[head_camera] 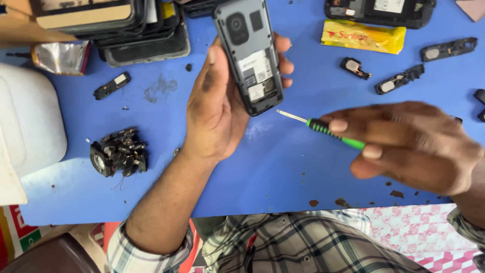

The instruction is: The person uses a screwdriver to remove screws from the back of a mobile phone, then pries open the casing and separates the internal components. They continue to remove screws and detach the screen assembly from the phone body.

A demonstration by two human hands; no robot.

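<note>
Left hand (217, 106) gripping an opened phone (248, 53) (back cover off), right hand (409, 146) pinching a screwdriver (323, 127), tip just below the phone, above blue table (273, 172).

A heap of small dark camera modules (119, 151) lies on the blue mat (283, 172) left of the left wrist; a stack of phone frames (126, 25) sits beyond it; a yellow sachet (364, 36) and three black speaker parts (399, 65) lie above the right hand; a white case (28, 121) rests far left.
</note>
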